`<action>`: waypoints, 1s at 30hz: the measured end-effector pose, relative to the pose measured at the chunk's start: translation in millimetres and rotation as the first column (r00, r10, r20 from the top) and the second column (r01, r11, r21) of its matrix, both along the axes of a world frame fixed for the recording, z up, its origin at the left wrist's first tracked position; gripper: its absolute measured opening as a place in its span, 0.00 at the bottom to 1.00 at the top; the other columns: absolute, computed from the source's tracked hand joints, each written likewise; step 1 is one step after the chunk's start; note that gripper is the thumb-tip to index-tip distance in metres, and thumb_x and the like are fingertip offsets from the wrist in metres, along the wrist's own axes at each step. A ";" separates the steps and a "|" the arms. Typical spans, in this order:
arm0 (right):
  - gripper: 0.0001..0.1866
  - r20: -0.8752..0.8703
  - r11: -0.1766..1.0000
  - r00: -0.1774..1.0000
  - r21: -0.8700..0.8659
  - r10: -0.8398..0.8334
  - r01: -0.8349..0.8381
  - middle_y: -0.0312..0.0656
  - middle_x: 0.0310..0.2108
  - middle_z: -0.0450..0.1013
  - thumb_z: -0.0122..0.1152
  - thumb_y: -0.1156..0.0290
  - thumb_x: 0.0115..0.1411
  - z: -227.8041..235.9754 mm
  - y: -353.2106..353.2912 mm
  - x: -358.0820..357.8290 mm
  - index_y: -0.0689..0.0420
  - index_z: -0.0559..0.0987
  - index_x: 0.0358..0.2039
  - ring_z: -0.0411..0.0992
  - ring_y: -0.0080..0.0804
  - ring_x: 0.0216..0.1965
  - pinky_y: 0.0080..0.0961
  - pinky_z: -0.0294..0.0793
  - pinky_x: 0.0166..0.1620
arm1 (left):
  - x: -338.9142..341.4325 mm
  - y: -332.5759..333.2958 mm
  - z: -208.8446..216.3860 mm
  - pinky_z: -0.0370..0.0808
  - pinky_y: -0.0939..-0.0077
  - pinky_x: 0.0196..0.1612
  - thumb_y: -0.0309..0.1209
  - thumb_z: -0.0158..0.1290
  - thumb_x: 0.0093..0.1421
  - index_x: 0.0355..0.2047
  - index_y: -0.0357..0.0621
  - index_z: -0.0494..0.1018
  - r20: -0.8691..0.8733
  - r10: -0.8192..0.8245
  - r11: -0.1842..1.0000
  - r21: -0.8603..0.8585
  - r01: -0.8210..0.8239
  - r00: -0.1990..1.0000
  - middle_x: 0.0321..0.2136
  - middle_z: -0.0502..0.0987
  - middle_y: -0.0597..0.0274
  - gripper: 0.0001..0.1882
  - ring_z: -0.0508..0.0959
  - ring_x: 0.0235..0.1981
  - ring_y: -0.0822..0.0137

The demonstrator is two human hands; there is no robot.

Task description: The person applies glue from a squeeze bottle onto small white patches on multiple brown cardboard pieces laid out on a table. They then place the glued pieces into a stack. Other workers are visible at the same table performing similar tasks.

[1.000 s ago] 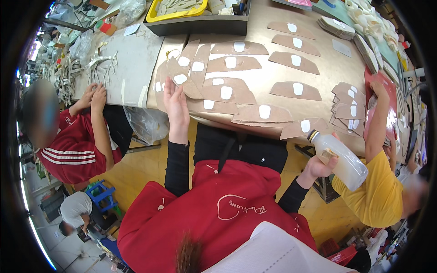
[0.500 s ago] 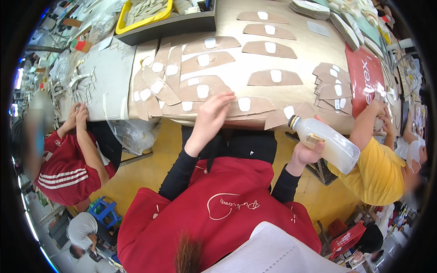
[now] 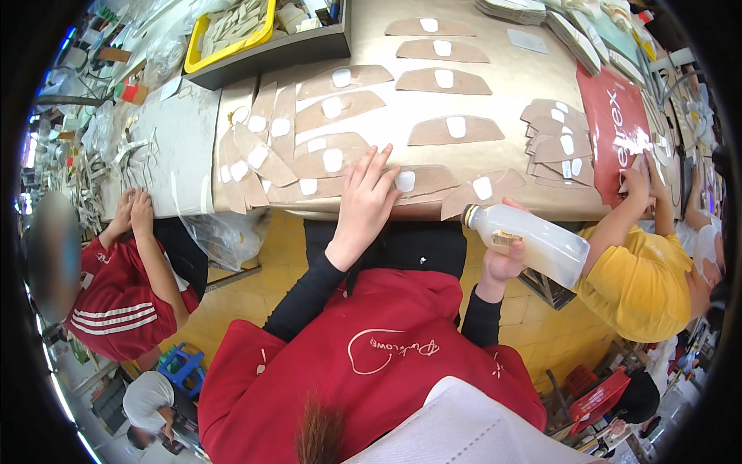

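Note:
In my right hand (image 3: 504,261) is a translucent plastic bottle (image 3: 541,247) with pale contents and a dark, yellow-banded cap. It is tilted, its cap end pointing up and left over the table's near edge. My left hand (image 3: 367,193) has its fingers stretched out, palm down. Its fingertips rest at a flat brown piece (image 3: 423,182) with a white patch, at the near edge of the table. Another such piece (image 3: 483,191) lies just beyond the bottle's cap. To the left of my fingers are more overlapping brown pieces (image 3: 352,147).
Single brown pieces (image 3: 456,131) lie spaced out farther back, and a fanned pile (image 3: 563,147) is at the right. A dark tray (image 3: 270,56) holds a yellow bin (image 3: 193,46). Co-workers in red (image 3: 124,298) and yellow (image 3: 638,271) sit on either side.
My left hand has turned, its fingers now spread forward on the pieces. The bottle has shifted left in my right hand's hold. The whole view has moved slightly.

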State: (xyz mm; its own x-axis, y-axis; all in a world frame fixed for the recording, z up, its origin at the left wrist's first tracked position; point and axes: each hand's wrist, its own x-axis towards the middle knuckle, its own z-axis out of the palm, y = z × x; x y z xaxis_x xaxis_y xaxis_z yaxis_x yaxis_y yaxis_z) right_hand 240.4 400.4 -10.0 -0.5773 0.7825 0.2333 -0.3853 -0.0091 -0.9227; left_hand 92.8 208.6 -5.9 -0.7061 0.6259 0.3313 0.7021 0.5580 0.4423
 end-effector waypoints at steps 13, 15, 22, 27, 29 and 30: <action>0.41 -0.111 0.978 0.987 0.186 0.117 -0.095 0.66 0.45 0.74 0.64 0.38 0.53 9.4 -16.7 -9.5 0.63 0.66 0.49 0.76 0.47 0.45 0.36 0.76 0.49 | 6.2 -14.6 14.0 0.75 0.73 0.53 0.24 0.49 0.66 0.54 0.39 0.66 0.869 -0.444 0.869 0.477 -0.132 0.220 0.49 0.76 0.56 0.16 0.77 0.50 0.68; 0.41 -0.117 0.948 0.984 0.303 0.137 -0.096 0.67 0.45 0.74 0.62 0.36 0.54 8.3 -20.2 -9.3 0.63 0.66 0.49 0.77 0.46 0.45 0.36 0.78 0.47 | 12.2 -10.2 15.3 0.74 0.72 0.54 0.25 0.48 0.67 0.62 0.38 0.61 0.859 -0.500 0.821 0.509 -0.257 0.105 0.53 0.73 0.56 0.23 0.76 0.51 0.69; 0.35 -0.071 0.826 0.995 0.563 0.077 -0.023 0.69 0.49 0.71 0.61 0.44 0.59 11.5 -23.5 -6.3 0.63 0.67 0.51 0.74 0.52 0.51 0.37 0.81 0.44 | 21.2 -3.9 29.2 0.73 0.70 0.58 0.22 0.50 0.64 0.67 0.37 0.53 0.835 -0.535 0.765 0.412 -0.495 -0.132 0.56 0.69 0.56 0.32 0.73 0.54 0.67; 0.33 -0.069 0.887 0.946 0.377 0.315 -0.268 0.53 0.49 0.75 0.75 0.61 0.52 19.4 -26.7 -18.4 0.63 0.72 0.54 0.78 0.49 0.45 0.32 0.79 0.48 | 28.1 -1.0 36.6 0.70 0.75 0.58 0.18 0.51 0.61 0.69 0.39 0.51 0.869 -0.476 0.839 0.404 -0.366 -0.133 0.60 0.66 0.59 0.37 0.70 0.57 0.70; 0.33 0.093 0.828 0.950 0.470 0.299 -0.307 0.52 0.48 0.76 0.75 0.61 0.52 21.8 -26.9 -21.0 0.64 0.72 0.54 0.78 0.43 0.44 0.29 0.78 0.47 | 33.8 5.3 36.8 0.64 0.75 0.61 0.16 0.49 0.60 0.69 0.38 0.51 0.863 -0.501 0.820 0.449 -0.355 -0.064 0.62 0.64 0.60 0.37 0.65 0.61 0.70; 0.33 0.114 0.845 0.952 0.440 0.284 -0.305 0.51 0.48 0.76 0.75 0.60 0.53 22.2 -27.0 -22.6 0.64 0.72 0.54 0.79 0.40 0.44 0.28 0.78 0.46 | 35.8 6.7 37.5 0.62 0.75 0.62 0.16 0.49 0.59 0.69 0.38 0.51 0.878 -0.476 0.832 0.431 -0.349 -0.049 0.62 0.64 0.60 0.37 0.64 0.61 0.70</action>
State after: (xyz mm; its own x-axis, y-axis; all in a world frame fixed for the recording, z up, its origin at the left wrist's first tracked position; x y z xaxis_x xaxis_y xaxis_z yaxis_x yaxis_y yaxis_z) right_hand 217.8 373.4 12.2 -0.7812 0.3909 0.4867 -0.3910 0.3013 -0.8697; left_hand 128.6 215.3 31.6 -0.4938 0.7621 -0.4188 -0.6431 0.0042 0.7658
